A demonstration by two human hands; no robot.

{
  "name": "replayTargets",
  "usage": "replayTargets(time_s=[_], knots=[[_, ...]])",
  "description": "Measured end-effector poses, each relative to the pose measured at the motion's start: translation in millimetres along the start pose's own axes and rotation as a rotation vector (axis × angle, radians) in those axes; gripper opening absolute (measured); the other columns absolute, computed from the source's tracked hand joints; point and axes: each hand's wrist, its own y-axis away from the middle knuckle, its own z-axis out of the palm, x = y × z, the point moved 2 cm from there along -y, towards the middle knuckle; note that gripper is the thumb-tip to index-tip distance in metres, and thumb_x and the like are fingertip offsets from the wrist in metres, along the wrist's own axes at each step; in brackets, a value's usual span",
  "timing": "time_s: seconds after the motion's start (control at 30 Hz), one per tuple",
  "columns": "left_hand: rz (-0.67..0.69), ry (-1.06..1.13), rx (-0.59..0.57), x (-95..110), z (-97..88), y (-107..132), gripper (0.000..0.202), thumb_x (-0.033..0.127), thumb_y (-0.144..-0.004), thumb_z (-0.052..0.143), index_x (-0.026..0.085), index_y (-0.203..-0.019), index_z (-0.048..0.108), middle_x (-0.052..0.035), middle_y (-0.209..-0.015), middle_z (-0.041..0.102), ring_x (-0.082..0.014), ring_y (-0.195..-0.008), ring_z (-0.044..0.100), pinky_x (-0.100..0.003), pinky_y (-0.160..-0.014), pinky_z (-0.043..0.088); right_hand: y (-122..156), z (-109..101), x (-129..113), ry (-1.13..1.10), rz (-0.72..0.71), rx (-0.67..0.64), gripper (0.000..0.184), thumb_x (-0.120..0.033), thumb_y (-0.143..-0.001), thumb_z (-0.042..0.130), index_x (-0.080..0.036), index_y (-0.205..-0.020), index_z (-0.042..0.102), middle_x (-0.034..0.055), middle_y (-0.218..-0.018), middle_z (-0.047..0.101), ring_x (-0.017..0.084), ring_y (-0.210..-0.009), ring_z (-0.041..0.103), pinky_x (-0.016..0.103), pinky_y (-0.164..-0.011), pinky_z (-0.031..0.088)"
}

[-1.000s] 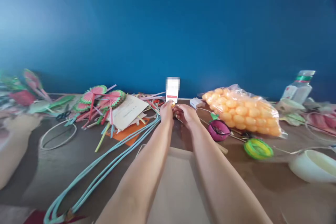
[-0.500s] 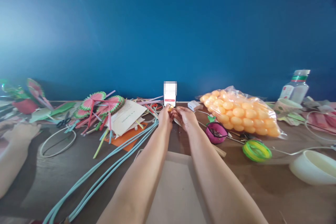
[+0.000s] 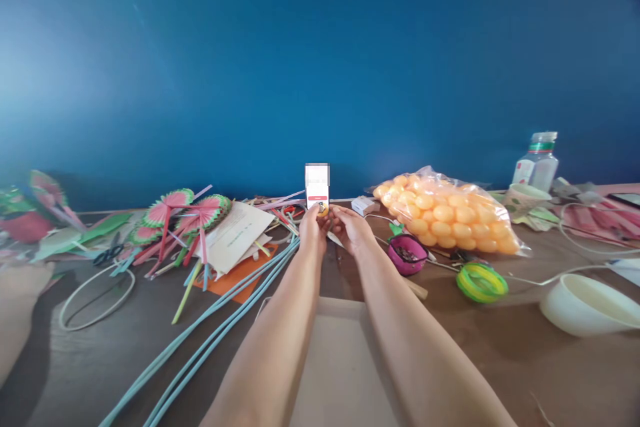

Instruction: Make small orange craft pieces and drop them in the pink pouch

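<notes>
Both my arms reach forward over a brown table (image 3: 100, 353). My left hand (image 3: 311, 227) and my right hand (image 3: 350, 225) meet at the far middle, fingers pinched together on a small orange ball (image 3: 323, 209) with a dark mark on it. Just behind the hands a small white card with a red stripe (image 3: 317, 187) stands upright against the blue wall. A clear bag full of orange balls (image 3: 445, 213) lies to the right of my right hand.
Long light-blue tubes (image 3: 220, 327) run diagonally left of my arms. Pink and green paper fans (image 3: 185, 213), papers (image 3: 235, 233), scissors (image 3: 107, 253) and a wire ring (image 3: 95, 290) lie left. A magenta cup (image 3: 407, 255), green coil (image 3: 481, 281), white bowl (image 3: 583, 305) and bottle (image 3: 537, 163) sit right. Another person's arm (image 3: 15, 320) shows at the left edge.
My view has tipped up a little, so the table sits lower in the picture. Both hands stay together on the small orange ball, lifted slightly.
</notes>
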Motion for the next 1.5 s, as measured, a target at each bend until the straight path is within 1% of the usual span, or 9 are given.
replayTargets(time_s=[0.17,0.23,0.37,0.5,0.67,0.87,1.17,1.33,1.5], knots=[[-0.002,0.015,-0.029,-0.7,2.3,-0.8,0.012,0.021,-0.086,0.059,0.011,-0.082,0.063,-0.0046,-0.069,0.062,-0.0102,-0.056,0.059,-0.02,-0.055,0.047,0.8,0.9,0.3,-0.003,-0.028,-0.024,0.008,-0.006,-0.074,0.068,-0.013,-0.078,0.068,0.0007,-0.061,0.064,0.004,-0.046,0.05,0.011,-0.038,0.035],[-0.001,0.013,-0.026,-0.6,2.5,-0.2,0.012,0.021,-0.086,0.058,0.011,-0.083,0.063,-0.0048,-0.068,0.062,-0.0106,-0.056,0.06,-0.02,-0.055,0.048,0.8,0.9,0.7,-0.007,-0.035,-0.024,0.007,-0.006,-0.073,0.07,-0.013,-0.075,0.067,0.0001,-0.06,0.063,0.004,-0.046,0.05,0.011,-0.037,0.035],[-0.002,-0.003,-0.023,-0.3,2.2,1.6,0.009,0.021,-0.084,0.061,0.012,-0.085,0.063,-0.0039,-0.067,0.062,-0.0108,-0.055,0.059,-0.021,-0.056,0.05,-0.2,0.3,1.7,-0.017,-0.044,-0.032,0.013,-0.008,-0.071,0.073,-0.014,-0.069,0.062,-0.0006,-0.059,0.062,0.004,-0.046,0.049,0.011,-0.038,0.036],[-0.004,-0.029,-0.043,-1.3,1.3,1.8,0.011,0.023,-0.084,0.062,0.012,-0.087,0.063,-0.0029,-0.065,0.061,-0.0103,-0.054,0.059,-0.02,-0.055,0.049,-0.6,0.2,2.2,-0.036,-0.018,-0.049,0.012,-0.009,-0.074,0.071,-0.014,-0.069,0.062,0.0002,-0.06,0.062,0.004,-0.046,0.047,0.01,-0.037,0.034],[0.027,-0.064,-0.059,-3.2,0.4,0.5,0.017,0.027,-0.08,0.069,0.012,-0.087,0.064,-0.0026,-0.067,0.062,-0.0097,-0.055,0.059,-0.02,-0.054,0.048,-0.2,0.6,1.9,-0.054,-0.013,-0.066,0.014,-0.008,-0.072,0.074,-0.014,-0.07,0.061,0.0002,-0.061,0.063,0.003,-0.045,0.048,0.01,-0.038,0.033],[0.034,-0.076,-0.061,-2.8,2.6,2.9,0.017,0.027,-0.079,0.07,0.011,-0.086,0.064,-0.0024,-0.066,0.062,-0.0091,-0.052,0.057,-0.02,-0.054,0.048,0.6,1.6,1.1,-0.052,-0.022,-0.092,0.015,-0.01,-0.07,0.075,-0.014,-0.069,0.061,-0.0007,-0.06,0.062,0.003,-0.043,0.046,0.01,-0.034,0.027],[0.039,-0.102,-0.049,-5.2,0.2,-1.9,0.023,0.03,-0.078,0.073,0.012,-0.088,0.063,-0.0019,-0.067,0.061,-0.0091,-0.053,0.057,-0.02,-0.055,0.047,2.2,1.9,-1.1,-0.028,-0.027,-0.066,0.018,-0.012,-0.068,0.076,-0.015,-0.069,0.059,-0.0024,-0.059,0.061,0.002,-0.041,0.042,0.009,-0.032,0.02],[0.042,-0.1,-0.053,-6.0,-0.3,-2.9,0.024,0.03,-0.077,0.073,0.011,-0.089,0.064,-0.0019,-0.067,0.061,-0.0088,-0.054,0.056,-0.021,-0.055,0.046,1.8,1.8,-0.9,-0.013,-0.02,-0.053,0.014,-0.013,-0.07,0.074,-0.015,-0.072,0.06,-0.0018,-0.061,0.061,0.002,-0.041,0.042,0.01,-0.032,0.021],[0.046,-0.1,-0.058,-5.7,-0.1,-2.2,0.023,0.03,-0.077,0.073,0.012,-0.089,0.065,-0.0022,-0.067,0.062,-0.0088,-0.054,0.057,-0.02,-0.055,0.046,1.0,1.1,-0.6,-0.003,-0.031,-0.059,0.017,-0.013,-0.069,0.075,-0.016,-0.071,0.059,-0.0024,-0.061,0.06,0.003,-0.041,0.042,0.01,-0.032,0.021]])
